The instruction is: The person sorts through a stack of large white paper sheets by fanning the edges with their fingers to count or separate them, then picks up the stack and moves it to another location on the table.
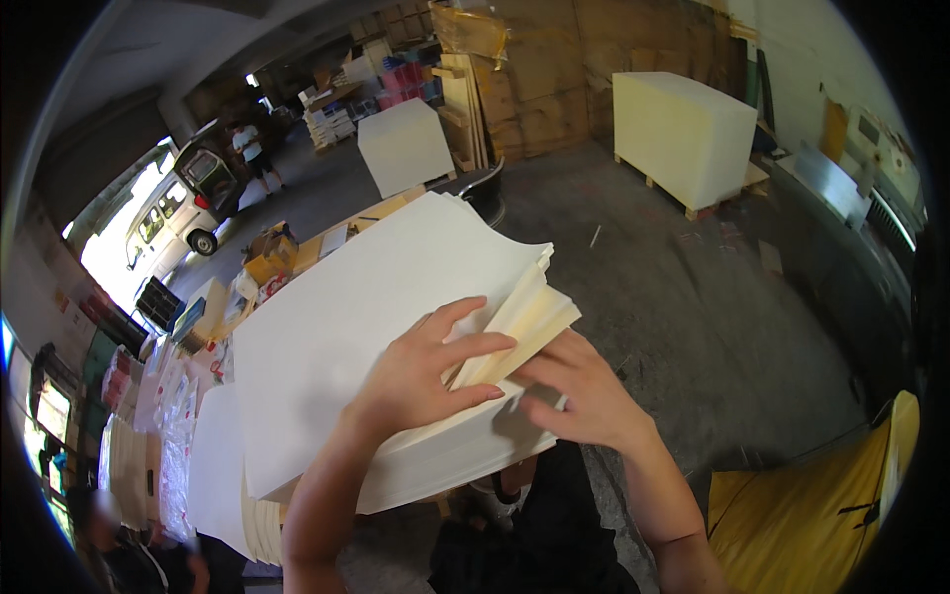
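Note:
A tall stack of large white sheets [336, 287] lies in front of me. Its near right corner is bent up into a fanned bundle of cream-coloured sheet edges [524, 322]. My left hand [426, 366] rests on top of the stack with fingers spread, the fingertips touching the raised edges. At the same corner, on the outer side, is my right hand [589, 396], its thumb and fingers apart and slightly blurred. Some of its fingertips are hidden by the curled sheets. Below the bent corner, the lower sheets [455, 460] lie flat.
More sheets [218, 465] are stacked at the left, near plastic-wrapped goods [178, 445]. Two large wrapped pallet loads stand beyond, one right [683, 129], one centre [406, 148]. A yellow cover [802, 505] is at the lower right. People are at the lower left and near a van [163, 223].

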`<state>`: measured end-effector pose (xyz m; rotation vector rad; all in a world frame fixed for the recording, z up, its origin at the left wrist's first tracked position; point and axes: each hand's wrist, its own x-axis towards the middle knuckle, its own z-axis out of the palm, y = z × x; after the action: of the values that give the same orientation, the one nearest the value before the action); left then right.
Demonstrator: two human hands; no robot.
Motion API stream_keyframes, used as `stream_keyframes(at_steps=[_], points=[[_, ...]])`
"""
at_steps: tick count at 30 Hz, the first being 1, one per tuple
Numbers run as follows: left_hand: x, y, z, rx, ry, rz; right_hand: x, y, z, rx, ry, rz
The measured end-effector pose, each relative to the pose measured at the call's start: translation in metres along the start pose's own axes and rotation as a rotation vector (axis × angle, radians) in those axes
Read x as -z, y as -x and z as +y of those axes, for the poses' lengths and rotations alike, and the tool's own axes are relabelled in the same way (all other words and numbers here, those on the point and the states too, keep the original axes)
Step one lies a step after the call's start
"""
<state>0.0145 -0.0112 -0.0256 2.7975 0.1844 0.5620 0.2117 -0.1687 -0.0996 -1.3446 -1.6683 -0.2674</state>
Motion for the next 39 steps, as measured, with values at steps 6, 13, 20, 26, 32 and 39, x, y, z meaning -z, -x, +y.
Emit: stream_keyframes(at_steps=[6,13,20,26,32,39], points=[[-0.019,-0.001,0.014,-0.156,-0.305,0.001,-0.003,0.008,0.004,-0.086,-0.12,-0.109],[-0.034,-0.007,-0.004,-0.07,-0.359,0.047,0.002,0.007,0.01,-0.18,-0.277,-0.006],[-0.022,-0.006,0.01,0.114,-0.403,-0.093,0.05,-0.002,0.027,-0.558,0.149,-0.398],[0.004,-0.018,0.006,0.066,-0.167,-0.052,0.008,-0.036,0.014,-0.398,0.05,-0.023],[0.002,-0.009,-0.011,0.111,-0.066,-0.074,0.002,-0.041,0.017,-0.834,-0.879,0.164],[0.003,-0.006,0.009,0.099,-0.13,-0.06,0.003,-0.035,0.028,-0.913,-1.153,0.187]])
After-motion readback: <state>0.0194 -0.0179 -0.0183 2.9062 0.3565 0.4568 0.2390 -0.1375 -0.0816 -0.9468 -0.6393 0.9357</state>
